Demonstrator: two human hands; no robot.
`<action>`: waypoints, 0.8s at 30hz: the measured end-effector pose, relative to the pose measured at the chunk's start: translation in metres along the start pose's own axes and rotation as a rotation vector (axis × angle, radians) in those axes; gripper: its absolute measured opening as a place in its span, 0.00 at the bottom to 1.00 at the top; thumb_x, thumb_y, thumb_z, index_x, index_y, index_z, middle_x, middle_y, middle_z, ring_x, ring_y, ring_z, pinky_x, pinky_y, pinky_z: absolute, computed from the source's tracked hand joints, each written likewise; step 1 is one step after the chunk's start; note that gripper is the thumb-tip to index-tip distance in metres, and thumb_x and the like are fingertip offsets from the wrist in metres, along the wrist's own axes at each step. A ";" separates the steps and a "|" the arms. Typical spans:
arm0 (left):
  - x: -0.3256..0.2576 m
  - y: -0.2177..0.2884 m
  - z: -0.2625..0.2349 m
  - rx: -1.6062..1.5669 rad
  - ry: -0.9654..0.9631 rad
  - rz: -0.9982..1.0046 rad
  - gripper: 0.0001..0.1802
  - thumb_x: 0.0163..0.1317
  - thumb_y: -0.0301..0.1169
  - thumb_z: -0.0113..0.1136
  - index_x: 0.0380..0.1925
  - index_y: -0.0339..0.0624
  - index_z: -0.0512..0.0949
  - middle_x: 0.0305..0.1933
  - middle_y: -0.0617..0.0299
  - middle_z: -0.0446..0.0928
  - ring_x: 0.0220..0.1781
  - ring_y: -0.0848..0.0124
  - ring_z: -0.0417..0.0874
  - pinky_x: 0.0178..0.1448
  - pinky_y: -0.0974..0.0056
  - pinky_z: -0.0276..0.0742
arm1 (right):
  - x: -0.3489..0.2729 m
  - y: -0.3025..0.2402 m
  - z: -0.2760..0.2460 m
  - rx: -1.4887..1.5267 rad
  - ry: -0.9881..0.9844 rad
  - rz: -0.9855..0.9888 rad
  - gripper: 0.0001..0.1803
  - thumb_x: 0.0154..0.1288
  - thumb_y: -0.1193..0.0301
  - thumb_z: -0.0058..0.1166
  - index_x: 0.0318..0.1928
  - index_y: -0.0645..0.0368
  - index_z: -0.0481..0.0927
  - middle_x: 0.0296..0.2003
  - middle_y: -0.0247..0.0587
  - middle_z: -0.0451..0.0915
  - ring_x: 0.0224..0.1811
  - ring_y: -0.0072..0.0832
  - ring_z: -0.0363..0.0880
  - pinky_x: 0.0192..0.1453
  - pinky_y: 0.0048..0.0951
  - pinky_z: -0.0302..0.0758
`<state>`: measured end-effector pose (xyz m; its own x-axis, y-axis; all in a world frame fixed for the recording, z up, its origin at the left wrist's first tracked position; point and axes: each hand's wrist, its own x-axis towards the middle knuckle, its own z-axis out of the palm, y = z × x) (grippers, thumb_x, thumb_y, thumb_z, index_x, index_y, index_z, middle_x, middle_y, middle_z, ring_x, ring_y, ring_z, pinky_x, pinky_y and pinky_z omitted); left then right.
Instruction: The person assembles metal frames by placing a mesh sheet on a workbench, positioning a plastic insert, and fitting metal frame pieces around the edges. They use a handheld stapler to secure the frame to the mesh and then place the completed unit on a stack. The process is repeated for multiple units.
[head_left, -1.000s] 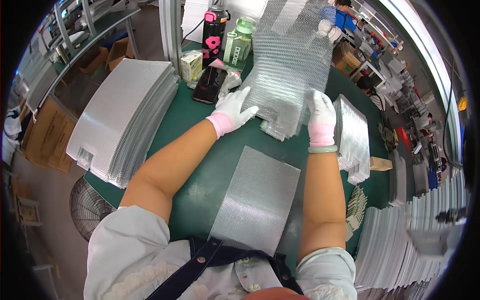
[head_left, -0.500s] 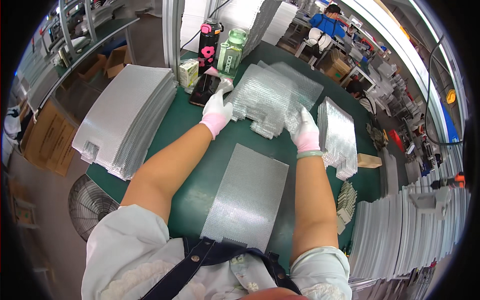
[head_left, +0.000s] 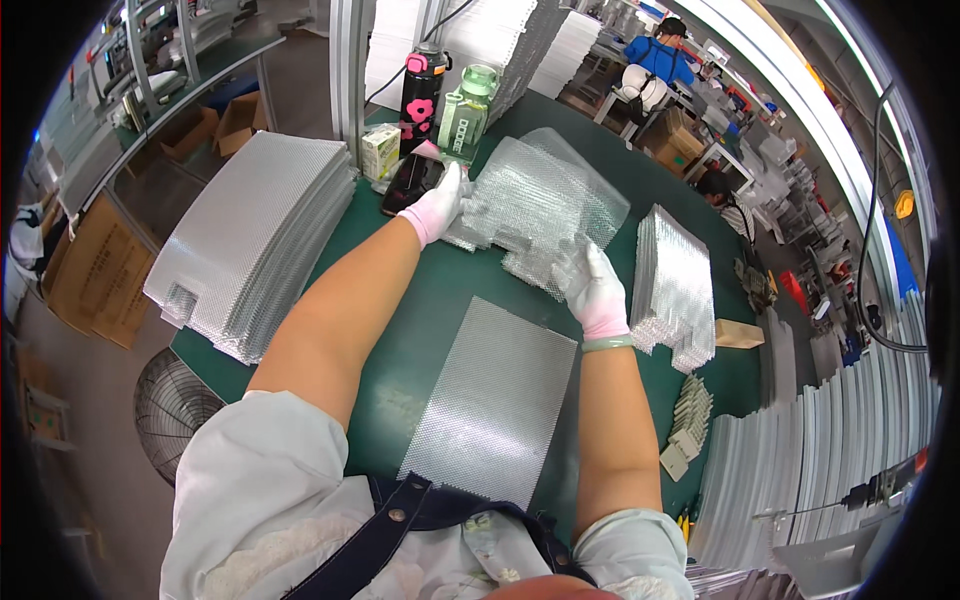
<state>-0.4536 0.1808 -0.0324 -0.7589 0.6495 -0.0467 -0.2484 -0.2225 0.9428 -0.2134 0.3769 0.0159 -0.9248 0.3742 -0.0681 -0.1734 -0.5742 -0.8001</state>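
Observation:
Both my hands wear white gloves with pink cuffs. Between them, above the far middle of the green table point(head_left: 390, 330), is a loose bunch of thin, see-through silvery mesh sheets point(head_left: 535, 195) with notched near edges. My left hand point(head_left: 442, 204) is closed at their left edge, beside a dark phone point(head_left: 408, 183). My right hand point(head_left: 598, 292) grips their near right corner, thumb on top. Nearer to me lies a single rectangular silver mesh sheet point(head_left: 495, 400), flat on the table and touched by neither hand.
A tall stack of mesh sheets point(head_left: 245, 215) stands left, a smaller stack point(head_left: 678, 280) right. Behind the phone are a small box point(head_left: 381, 152), a black bottle point(head_left: 421, 100) and a green bottle point(head_left: 467, 115). Beige plastic parts point(head_left: 688, 425) and a wooden block point(head_left: 738, 334) lie at right.
My right hand has come nearer to me and slightly left, with the corner of the bunch. My left hand has shifted slightly; the bunch has turned and spread differently.

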 end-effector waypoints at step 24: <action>-0.033 -0.016 0.004 0.465 -0.041 0.118 0.38 0.78 0.46 0.29 0.31 0.27 0.85 0.48 0.51 0.86 0.69 0.64 0.74 0.78 0.67 0.53 | -0.101 -0.005 0.079 -0.799 0.419 -0.675 0.19 0.68 0.82 0.48 0.59 0.71 0.76 0.49 0.50 0.82 0.51 0.41 0.80 0.59 0.33 0.76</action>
<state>-0.4217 0.1659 -0.0445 -0.7393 0.6694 0.0734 0.1405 0.0466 0.9890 -0.1460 0.2840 0.0736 -0.5110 0.7329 0.4492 -0.1899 0.4134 -0.8905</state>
